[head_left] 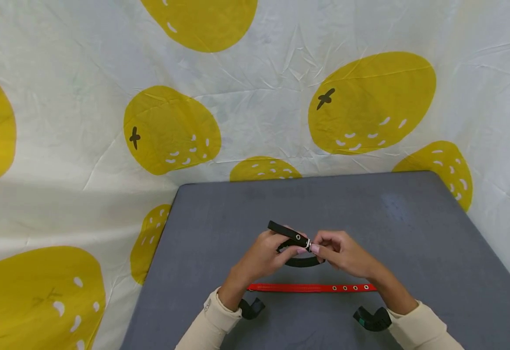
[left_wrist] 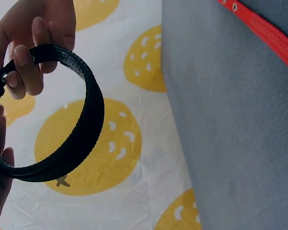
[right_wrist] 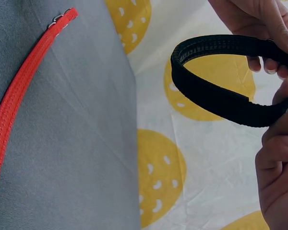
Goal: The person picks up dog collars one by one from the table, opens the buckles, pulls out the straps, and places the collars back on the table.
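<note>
Both hands hold a black collar (head_left: 303, 263), bent into a loop above the table. My left hand (head_left: 261, 255) pinches the strap beside the metal buckle (head_left: 308, 244), and a loose strap end (head_left: 283, 229) with an eyelet sticks out over its fingers. From the other side, my right hand (head_left: 344, 253) pinches the collar at the buckle with thumb and fingers. Both wrist views show the loop, its wide padded part (left_wrist: 89, 124) hanging round. Fingers partly hide the buckle. Below the hands, a red collar (head_left: 290, 288) with several eyelets lies stretched out on the table.
The table has a grey cloth top (head_left: 237, 209). Behind and beside it hangs a white sheet (head_left: 255, 116) with yellow fruit prints. A black curved piece (head_left: 251, 308) sits by the left wrist, another (head_left: 372, 318) by the right.
</note>
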A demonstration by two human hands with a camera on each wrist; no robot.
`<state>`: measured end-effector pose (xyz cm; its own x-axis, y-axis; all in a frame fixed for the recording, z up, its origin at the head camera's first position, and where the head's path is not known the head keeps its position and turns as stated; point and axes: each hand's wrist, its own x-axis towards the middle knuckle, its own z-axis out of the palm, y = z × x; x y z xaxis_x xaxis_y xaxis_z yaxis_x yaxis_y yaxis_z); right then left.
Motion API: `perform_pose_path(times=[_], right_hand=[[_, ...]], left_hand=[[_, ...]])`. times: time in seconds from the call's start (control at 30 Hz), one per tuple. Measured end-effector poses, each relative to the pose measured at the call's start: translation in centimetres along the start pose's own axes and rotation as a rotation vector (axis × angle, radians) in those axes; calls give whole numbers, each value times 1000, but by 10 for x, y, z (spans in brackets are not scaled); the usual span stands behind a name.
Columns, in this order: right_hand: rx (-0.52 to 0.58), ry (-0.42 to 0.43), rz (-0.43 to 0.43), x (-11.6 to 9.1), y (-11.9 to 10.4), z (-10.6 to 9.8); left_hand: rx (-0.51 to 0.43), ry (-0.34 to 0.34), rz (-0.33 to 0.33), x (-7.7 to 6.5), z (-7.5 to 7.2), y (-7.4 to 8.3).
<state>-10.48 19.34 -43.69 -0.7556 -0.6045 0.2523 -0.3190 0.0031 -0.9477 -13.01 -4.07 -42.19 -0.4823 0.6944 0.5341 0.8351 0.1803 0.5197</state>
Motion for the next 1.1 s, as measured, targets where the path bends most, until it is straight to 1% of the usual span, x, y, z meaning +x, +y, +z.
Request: perform_pose_path(times=[0.17,0.33,0.4,0.5,0.6,0.67,0.77,0.87,0.93,1.0,1.1], right_hand=[[-15,25,-13,1,4,-1],[-52,67,-55,2,6,-4],[-52,70,-70,2,5,-6],[-25,53,-72,2,4,-8],[29,19,-38,2,2,-9],[53,-5,-15,3,0,-8],[63,-26,1,3,-1,-7],[43,-27,-1,5,-2,-6],[32,-22,5,6,-3,-6],[21,-22,9,6,-3,-5],[2,-22,30,6,-4,-5]], left_hand=[[-16,18,-2,1,0,0],[-21,46,-26,3,-1,1],[-25,60,-31,4,-2,1],[-47,68,-44,6,-3,1],[-76,53,-53,6,-4,1],[-74,45,-58,6,-5,1],[-31,46,-79,5,-7,1],[4,59,-120,4,-9,2],[23,57,-139,4,-11,2],[35,36,-146,4,-13,2],[60,-17,-136,5,-16,3]])
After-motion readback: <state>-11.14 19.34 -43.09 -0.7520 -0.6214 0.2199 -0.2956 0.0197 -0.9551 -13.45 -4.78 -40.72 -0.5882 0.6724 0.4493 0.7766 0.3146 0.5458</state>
